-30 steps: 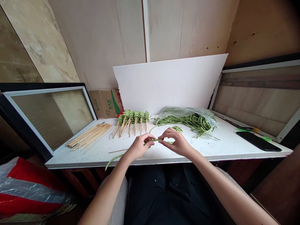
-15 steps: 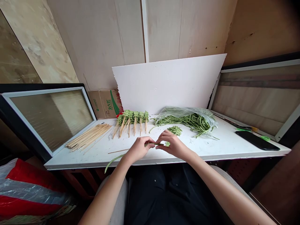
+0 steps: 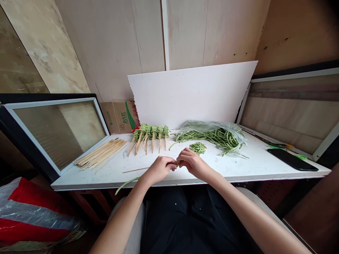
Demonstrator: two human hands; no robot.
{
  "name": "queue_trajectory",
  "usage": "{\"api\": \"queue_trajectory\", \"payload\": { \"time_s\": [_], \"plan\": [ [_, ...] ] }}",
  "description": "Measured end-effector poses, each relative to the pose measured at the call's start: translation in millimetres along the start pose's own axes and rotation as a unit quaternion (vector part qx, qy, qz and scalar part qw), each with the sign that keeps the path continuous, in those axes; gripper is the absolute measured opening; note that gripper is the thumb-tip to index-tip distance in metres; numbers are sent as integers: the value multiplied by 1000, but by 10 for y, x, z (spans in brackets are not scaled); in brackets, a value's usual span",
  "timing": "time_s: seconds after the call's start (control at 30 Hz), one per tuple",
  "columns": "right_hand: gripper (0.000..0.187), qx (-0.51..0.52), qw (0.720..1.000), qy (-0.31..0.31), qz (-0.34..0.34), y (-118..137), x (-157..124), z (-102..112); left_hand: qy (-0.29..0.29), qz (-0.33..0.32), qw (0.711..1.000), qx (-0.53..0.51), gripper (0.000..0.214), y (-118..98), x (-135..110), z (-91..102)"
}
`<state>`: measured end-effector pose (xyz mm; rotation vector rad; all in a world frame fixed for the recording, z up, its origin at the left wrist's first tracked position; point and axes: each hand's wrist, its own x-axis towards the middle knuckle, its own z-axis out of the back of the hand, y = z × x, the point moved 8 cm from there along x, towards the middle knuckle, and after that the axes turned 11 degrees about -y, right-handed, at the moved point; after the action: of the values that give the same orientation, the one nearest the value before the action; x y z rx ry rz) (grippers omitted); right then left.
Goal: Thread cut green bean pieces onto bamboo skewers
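Note:
My left hand [image 3: 161, 167] is closed around a long green bean [image 3: 126, 184], whose free end hangs past the wrist over the table's front edge. A thin wooden skewer [image 3: 135, 170] sticks out to the left from behind the same hand. Fingertip to fingertip with it, my right hand [image 3: 191, 160] pinches the bean's other end; a bit of green shows between the hands. The skewer's far part is hidden by my fingers. Just beyond my right hand lies a small pile of cut bean pieces [image 3: 198, 148].
Bare skewers [image 3: 102, 153] lie at the left. Behind my hands are stacked skewers of threaded beans [image 3: 150, 133], and to the right a clear bag of long beans [image 3: 212, 135]. A black phone [image 3: 291, 159] rests at the right of the white table [image 3: 238, 171].
My hands have come together and the bean stretch between them is shorter. The bean's trailing end has shifted slightly left. Green pieces seen under my right hand are now hidden.

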<state>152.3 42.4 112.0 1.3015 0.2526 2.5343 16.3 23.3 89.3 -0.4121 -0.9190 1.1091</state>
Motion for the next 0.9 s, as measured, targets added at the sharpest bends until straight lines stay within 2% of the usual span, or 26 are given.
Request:
{"api": "queue_trajectory", "payload": {
  "time_s": [0.17,0.53,0.63,0.8,0.9],
  "plan": [
    [39,22,1000,9,0,-20,-14,-49,15,-16,1000,14,23,-7,0,-26],
    [33,88,995,36,-26,5,0,-46,45,5,999,-27,26,6,-35,-79],
    [28,85,995,20,-46,-84,-5,5,40,12,998,-48,25,-2,-36,-88],
    [10,37,996,-21,-75,-333,-37,121,-7,27,998,-47,19,34,-23,-36],
    [18,-1,996,-36,-79,-475,-75,153,6,42,999,-34,18,65,-33,-55]
  ]
}}
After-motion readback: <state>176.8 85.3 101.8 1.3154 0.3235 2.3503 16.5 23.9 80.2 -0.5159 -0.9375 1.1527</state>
